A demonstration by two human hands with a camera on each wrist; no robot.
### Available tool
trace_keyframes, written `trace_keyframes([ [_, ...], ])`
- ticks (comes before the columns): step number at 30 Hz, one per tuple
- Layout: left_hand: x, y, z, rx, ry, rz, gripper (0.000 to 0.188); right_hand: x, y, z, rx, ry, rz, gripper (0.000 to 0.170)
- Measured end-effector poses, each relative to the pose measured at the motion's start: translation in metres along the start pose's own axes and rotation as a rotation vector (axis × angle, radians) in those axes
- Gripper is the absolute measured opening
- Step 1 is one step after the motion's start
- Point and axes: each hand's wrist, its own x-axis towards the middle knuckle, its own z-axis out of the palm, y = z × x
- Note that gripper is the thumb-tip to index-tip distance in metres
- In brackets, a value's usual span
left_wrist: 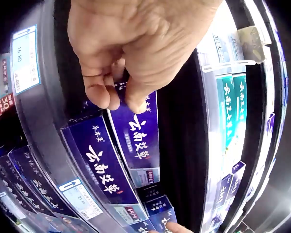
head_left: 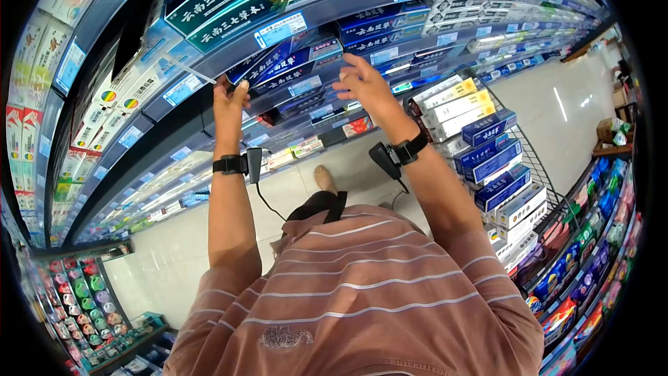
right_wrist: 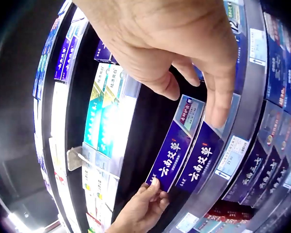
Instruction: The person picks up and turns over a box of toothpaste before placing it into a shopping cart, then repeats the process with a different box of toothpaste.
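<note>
Store shelves [head_left: 149, 129] packed with boxes curve around a pale tiled floor [head_left: 163, 251], seen from the head camera. One person in a brown striped shirt [head_left: 376, 285] reaches both hands to a shelf, with one black strap [head_left: 229, 165] on each wrist. One shoe [head_left: 324, 178] shows below. The left hand [head_left: 228, 110] is at one end of a row of blue boxes [head_left: 284, 64]; the right hand [head_left: 370, 92], fingers spread and holding nothing, is near the other end. At least two green boxes [head_left: 233, 33] sit one shelf up. To the right, one wire cart [head_left: 540, 160] carries at least three white-and-yellow boxes [head_left: 459, 106], at least three dark blue cartons [head_left: 502, 188] and several white cartons [head_left: 523, 205].

From the left wrist, two long blue boxes lie side by side on the shelf, behind its front edge. The left hand pinches the end of the inner box [left_wrist: 138, 133] between thumb and fingers; the outer box [left_wrist: 101, 165] lies just beside it. Two large price tags [left_wrist: 27, 58] face out. Fingertips of the right hand show at the bottom edge.

From the right wrist, the same two boxes lie between the hands. The left hand's thumb grips the inner one's near end. The right hand hangs over the far ends, fingers loosely bent and grasping nothing; whether they touch the outer one, I cannot tell. One plastic clip [right_wrist: 74, 158] sticks out from the neighbouring shelf.
</note>
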Motion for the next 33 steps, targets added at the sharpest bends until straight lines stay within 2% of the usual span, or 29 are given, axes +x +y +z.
trace_keyframes([
  [2,0.011,-0.001,-0.001,0.005,-0.067,-0.001,0.053,-0.012,0.007,-0.007,0.003,0.005,0.013,0.056],
  [11,0.052,-0.013,0.011,0.103,-0.023,-0.011,0.031,-0.059,0.016,-0.043,0.036,0.039,0.065,0.058],
  [17,0.068,-0.029,0.016,0.177,0.017,0.002,0.031,-0.084,0.016,-0.057,0.041,0.06,0.123,0.063],
  [20,0.071,-0.026,0.019,0.278,0.038,0.002,0.032,-0.089,0.022,-0.063,0.065,0.067,0.103,0.057],
  [23,0.072,-0.026,0.018,0.24,0.069,-0.04,0.037,-0.107,0.009,-0.067,0.023,0.065,0.128,0.059],
  [26,0.091,-0.079,-0.01,0.372,0.17,0.227,0.042,-0.122,0.006,-0.081,0.014,0.048,0.121,0.059],
  [28,0.045,-0.061,0.01,0.284,0.244,0.117,0.037,-0.139,0.003,-0.09,0.029,0.071,0.116,0.054],
  [30,-0.005,-0.052,0.039,0.165,0.163,0.122,0.036,-0.151,0.005,-0.106,0.036,0.089,0.124,0.05],
  [32,-0.055,-0.027,0.078,0.224,-0.104,-0.086,0.036,-0.165,0.016,-0.123,0.05,0.144,0.108,0.042],
  [33,-0.073,-0.025,0.105,0.19,-0.244,-0.088,0.036,-0.173,0.019,-0.131,0.062,0.161,0.103,0.041],
])
